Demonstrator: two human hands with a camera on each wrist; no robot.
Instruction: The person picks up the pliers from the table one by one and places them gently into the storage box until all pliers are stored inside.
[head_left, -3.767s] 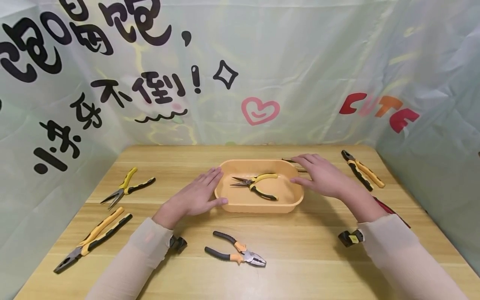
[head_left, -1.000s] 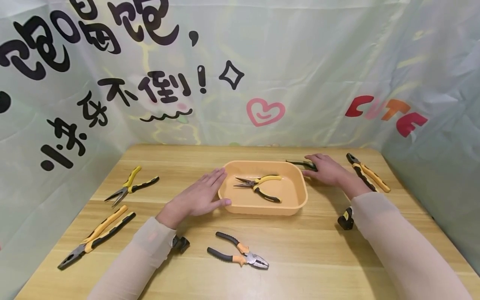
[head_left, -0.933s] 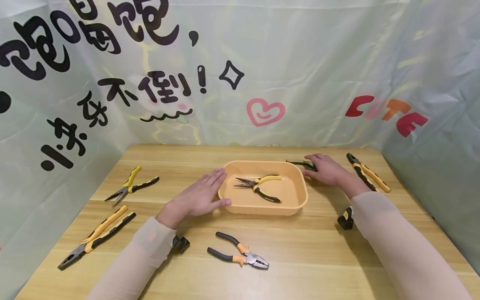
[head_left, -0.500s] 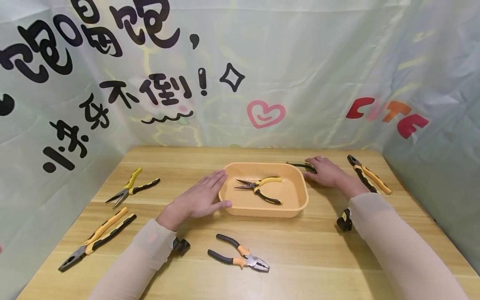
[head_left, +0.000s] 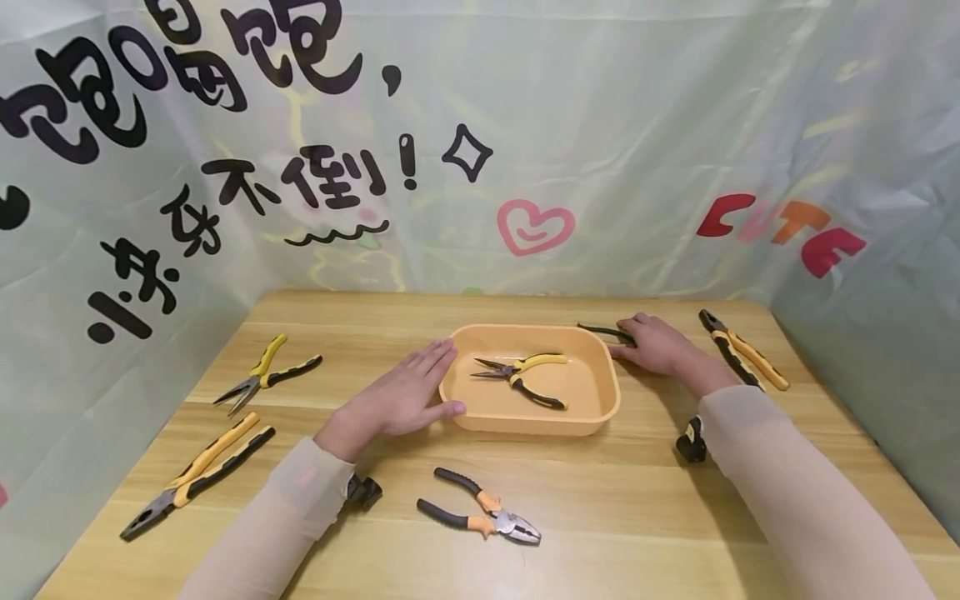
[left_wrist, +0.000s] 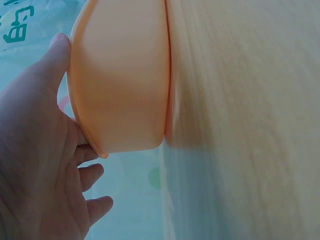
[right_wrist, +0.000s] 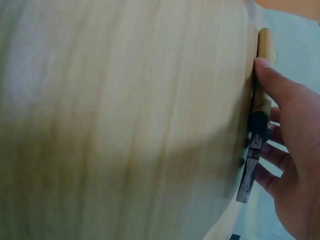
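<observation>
My left hand (head_left: 405, 392) lies against the left end of an orange plastic box (head_left: 525, 427), fingers fairly straight along its rim and thumb at the front edge. In the left wrist view that hand (left_wrist: 45, 145) touches the box's rim (left_wrist: 75, 95). Inside the box is a pair of long-nose pliers (head_left: 517, 377) with yellow and black handles. Behind the box's right end, my right hand (head_left: 654, 346) holds another pair of pliers (head_left: 609, 332), dark green, partly hidden by the hand. The right wrist view shows thumb and fingers on either side of those pliers (right_wrist: 259, 125), low at the tabletop.
Orange-and-black pliers (head_left: 480, 515) lie in front of the box. At left are yellow-handled long-nose pliers (head_left: 258, 379) and larger pliers (head_left: 191, 483). More pliers (head_left: 738, 350) lie at far right. A printed cloth (head_left: 600, 125) hangs behind the wooden table (head_left: 622, 533).
Since the oldest frame my right hand has left the box's right rim and taken hold of the green pliers behind it. Over the last second both hands stay nearly still.
</observation>
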